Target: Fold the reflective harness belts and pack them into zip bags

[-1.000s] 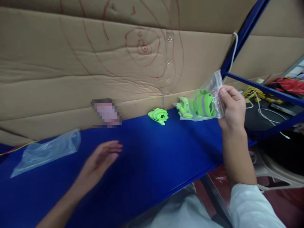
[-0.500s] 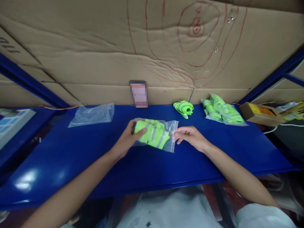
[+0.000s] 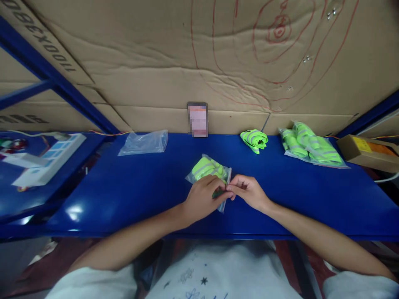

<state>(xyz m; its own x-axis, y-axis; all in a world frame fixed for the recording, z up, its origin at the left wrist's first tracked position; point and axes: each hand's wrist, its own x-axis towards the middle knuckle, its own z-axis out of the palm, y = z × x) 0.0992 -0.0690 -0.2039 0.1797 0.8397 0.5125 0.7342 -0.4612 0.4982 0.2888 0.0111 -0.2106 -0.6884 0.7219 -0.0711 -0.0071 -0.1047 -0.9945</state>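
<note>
A clear zip bag [image 3: 207,166] with a folded neon-yellow reflective vest inside lies in front of me on the blue table. My left hand [image 3: 204,197] reaches over the bag, thumb and fingers pinching its zip edge. Right beside it, my right hand [image 3: 247,191] pinches the same edge, so the fingertips of both hands almost meet. Part of the bag is hidden under my left hand. Behind, a rolled neon-yellow reflective vest [image 3: 254,140] rests on the table without a bag.
Bagged neon vests [image 3: 311,145] are piled at the back right, near an open cardboard box [image 3: 368,153]. An empty clear bag [image 3: 143,143] lies back left. A phone-like device [image 3: 198,119] leans on the cardboard wall. Blue metal posts frame the table [image 3: 124,195].
My left hand has moved from the bag's left end to its zip edge, next to my right hand. The bag is turned somewhat, and the camera view has shifted left.
</note>
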